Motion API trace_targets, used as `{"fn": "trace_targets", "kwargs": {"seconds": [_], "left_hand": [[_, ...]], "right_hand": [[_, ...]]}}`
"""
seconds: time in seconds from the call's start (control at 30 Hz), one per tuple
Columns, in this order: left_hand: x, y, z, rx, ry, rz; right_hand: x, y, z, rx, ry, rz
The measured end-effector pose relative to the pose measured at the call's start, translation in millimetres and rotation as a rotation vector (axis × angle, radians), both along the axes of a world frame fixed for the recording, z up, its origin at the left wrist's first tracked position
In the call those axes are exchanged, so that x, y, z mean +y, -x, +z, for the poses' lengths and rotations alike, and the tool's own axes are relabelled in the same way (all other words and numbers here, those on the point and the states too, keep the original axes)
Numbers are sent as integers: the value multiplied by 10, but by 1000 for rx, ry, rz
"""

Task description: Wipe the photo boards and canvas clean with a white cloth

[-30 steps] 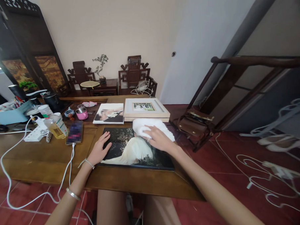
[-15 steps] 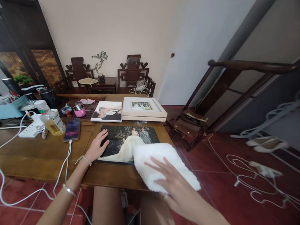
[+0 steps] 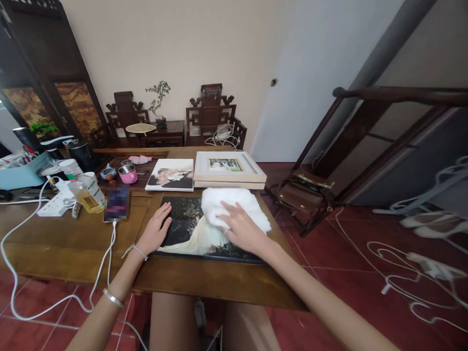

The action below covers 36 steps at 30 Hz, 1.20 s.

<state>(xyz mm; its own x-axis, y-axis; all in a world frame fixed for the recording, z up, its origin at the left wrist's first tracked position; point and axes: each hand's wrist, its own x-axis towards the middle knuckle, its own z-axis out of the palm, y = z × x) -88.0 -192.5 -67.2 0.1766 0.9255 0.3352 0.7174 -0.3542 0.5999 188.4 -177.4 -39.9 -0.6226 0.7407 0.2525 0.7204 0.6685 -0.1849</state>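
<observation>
A dark photo panel (image 3: 188,235) of a couple, one in a long white gown, lies flat on the wooden table (image 3: 167,273). My left hand (image 3: 156,229) rests flat on its left edge, fingers stretched out. Over the panel's upper right part lies a fluffy white cloth (image 3: 251,207), hiding the couple's upper bodies. My right hand (image 3: 241,225) presses down on this cloth with its fingers spread, not wrapped round it.
Behind the panel lie a white-edged photo print (image 3: 171,174) and stacked pale frames (image 3: 230,170). At left are a phone (image 3: 116,204) with a white cable, a bottle of yellow liquid (image 3: 88,195), a power strip (image 3: 54,204) and a pink cup (image 3: 127,175). A wooden chair (image 3: 306,194) stands right.
My right hand has slid the white cloth up and away from me, from the panel's lower right corner to its upper right part. My left hand has stayed on the left edge.
</observation>
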Motion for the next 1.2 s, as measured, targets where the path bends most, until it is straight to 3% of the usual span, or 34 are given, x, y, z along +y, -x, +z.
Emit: {"fn": "trace_targets", "kwargs": {"seconds": [0.13,0.23,0.33,0.53,0.63,0.73,0.93,1.0,1.1,1.2], "left_hand": [[24,14,-72,-3,-5,-10],[29,25,-105,-1,-6,-20],[27,35,-111,6,-3,-31],[26,51,-86,23,15,-57],[23,50,-80,23,18,-56],[19,42,-85,16,15,-46],[22,30,-103,26,16,-32],[28,32,-104,30,15,-38],[35,35,-100,43,17,-43],[35,38,-95,44,17,-44]], "right_hand": [[-732,-11,-19,30,30,109],[-1037,-10,-9,7,67,183],[-923,45,19,3,84,193],[10,354,93,-5,30,62],[292,483,124,-28,-15,7],[177,507,129,-43,-9,18],[-858,342,108,-20,120,194],[-1076,304,119,-13,156,249],[-1014,330,124,1,170,258],[-557,450,100,9,107,180]]}}
